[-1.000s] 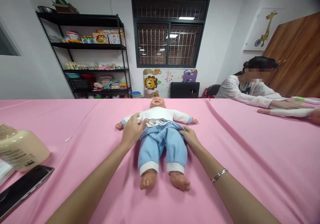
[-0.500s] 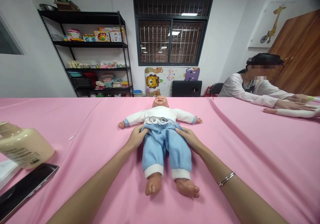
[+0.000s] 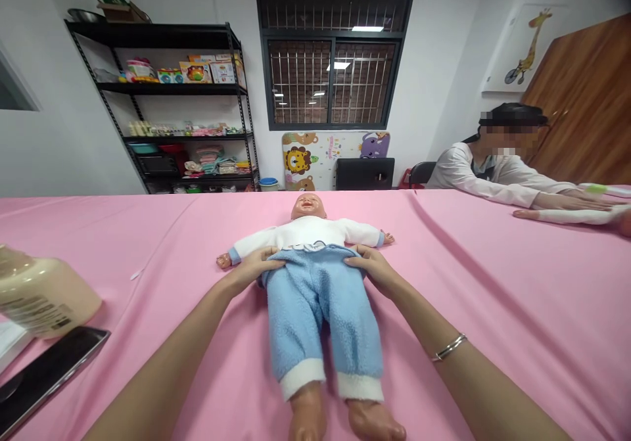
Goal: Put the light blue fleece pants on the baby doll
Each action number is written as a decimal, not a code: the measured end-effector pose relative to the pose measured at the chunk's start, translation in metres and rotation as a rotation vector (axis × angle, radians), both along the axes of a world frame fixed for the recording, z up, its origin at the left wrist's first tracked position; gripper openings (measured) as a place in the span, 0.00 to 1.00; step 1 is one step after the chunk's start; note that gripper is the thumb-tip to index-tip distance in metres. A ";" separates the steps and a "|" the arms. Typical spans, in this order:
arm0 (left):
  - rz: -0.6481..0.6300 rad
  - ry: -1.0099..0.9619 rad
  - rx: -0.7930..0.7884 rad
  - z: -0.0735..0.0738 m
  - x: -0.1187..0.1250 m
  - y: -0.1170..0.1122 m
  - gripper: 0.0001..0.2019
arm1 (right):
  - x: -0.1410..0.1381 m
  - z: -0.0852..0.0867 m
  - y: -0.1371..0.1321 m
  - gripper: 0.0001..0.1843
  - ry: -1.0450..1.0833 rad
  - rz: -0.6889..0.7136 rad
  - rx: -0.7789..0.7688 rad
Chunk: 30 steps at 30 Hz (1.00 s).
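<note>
On its back lies a baby doll [image 3: 309, 207], head away from me, arms spread wide and bare feet toward me. It wears a white top [image 3: 310, 232] with blue cuffs and fleecy light-blue trousers [image 3: 323, 296] with white ankle bands. My left hand [image 3: 256, 267] pinches the trousers' waistband at its left side, thumb on top and fingers behind. At the opposite side, my right hand [image 3: 372, 267] grips the same waistband in the same way. The waistband overlaps the lower hem of the top, covering most of its printed picture.
A pink cloth [image 3: 458, 283] covers the table. At left are a cream bottle [image 3: 49, 293] and a dark phone [image 3: 49, 375]. Across at right, a person [image 3: 473, 165] rests both hands on another doll's sleeve [image 3: 576, 216]. Black shelves [image 3: 162, 86] stand behind.
Both hands have drawn the waistband higher over the top, hiding more of the print. The doll has slid slightly toward me, and its feet now reach the bottom edge.
</note>
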<state>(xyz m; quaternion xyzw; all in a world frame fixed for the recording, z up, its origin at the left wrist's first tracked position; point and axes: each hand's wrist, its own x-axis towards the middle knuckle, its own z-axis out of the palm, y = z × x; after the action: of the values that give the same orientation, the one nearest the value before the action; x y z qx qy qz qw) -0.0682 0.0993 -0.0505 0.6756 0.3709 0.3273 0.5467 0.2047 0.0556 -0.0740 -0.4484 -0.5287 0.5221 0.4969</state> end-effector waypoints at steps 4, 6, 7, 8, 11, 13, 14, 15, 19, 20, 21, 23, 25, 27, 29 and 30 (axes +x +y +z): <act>0.047 -0.413 -0.138 0.004 0.003 -0.003 0.20 | -0.005 0.013 -0.009 0.23 0.310 0.007 0.019; 0.098 -0.562 -0.080 0.005 0.010 -0.005 0.21 | -0.007 0.018 -0.011 0.29 0.385 0.007 0.072; 0.134 -0.590 -0.030 0.005 0.014 -0.005 0.21 | -0.007 0.019 -0.010 0.31 0.387 -0.009 0.102; 0.175 -0.587 0.022 0.004 0.016 -0.005 0.21 | -0.006 0.017 -0.008 0.32 0.360 -0.045 0.132; 0.333 -0.428 0.164 -0.002 0.019 0.000 0.19 | 0.000 0.000 0.006 0.30 0.106 -0.257 0.229; 0.416 -0.289 0.201 -0.007 0.017 0.003 0.19 | 0.002 -0.014 0.015 0.26 -0.117 -0.355 0.283; 0.429 -0.228 0.190 -0.008 0.016 0.004 0.20 | 0.002 -0.021 0.018 0.24 -0.209 -0.363 0.294; 0.415 -0.168 0.161 -0.008 0.014 0.003 0.20 | 0.001 -0.025 0.020 0.21 -0.284 -0.351 0.288; 0.137 0.093 0.047 0.000 0.009 -0.005 0.26 | -0.003 -0.028 0.017 0.17 -0.461 -0.301 0.190; 0.057 0.143 0.055 0.002 0.008 -0.007 0.25 | -0.004 -0.026 0.015 0.18 -0.477 -0.299 0.173; -0.001 0.177 0.074 0.004 0.008 -0.009 0.23 | -0.004 -0.024 0.013 0.18 -0.481 -0.293 0.162; -0.004 0.195 0.111 0.003 0.008 -0.009 0.19 | -0.004 -0.021 0.011 0.19 -0.461 -0.279 0.142; 0.120 0.160 0.134 -0.002 0.010 -0.005 0.19 | -0.003 -0.020 0.011 0.20 -0.430 -0.271 0.119; 0.244 0.096 0.148 -0.010 0.011 0.000 0.19 | -0.001 -0.020 0.012 0.20 -0.401 -0.271 0.095; 0.272 0.089 0.152 -0.018 0.011 0.005 0.19 | 0.000 -0.022 0.013 0.20 -0.385 -0.279 0.073; 0.267 0.130 0.144 -0.020 0.011 0.006 0.19 | 0.000 -0.022 0.013 0.20 -0.382 -0.289 0.059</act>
<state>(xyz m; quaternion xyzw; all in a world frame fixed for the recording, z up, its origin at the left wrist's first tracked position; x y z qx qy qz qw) -0.0577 0.1056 -0.0707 0.6776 0.4676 0.3784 0.4231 0.2050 0.0688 -0.0963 -0.5952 -0.5585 0.3354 0.4704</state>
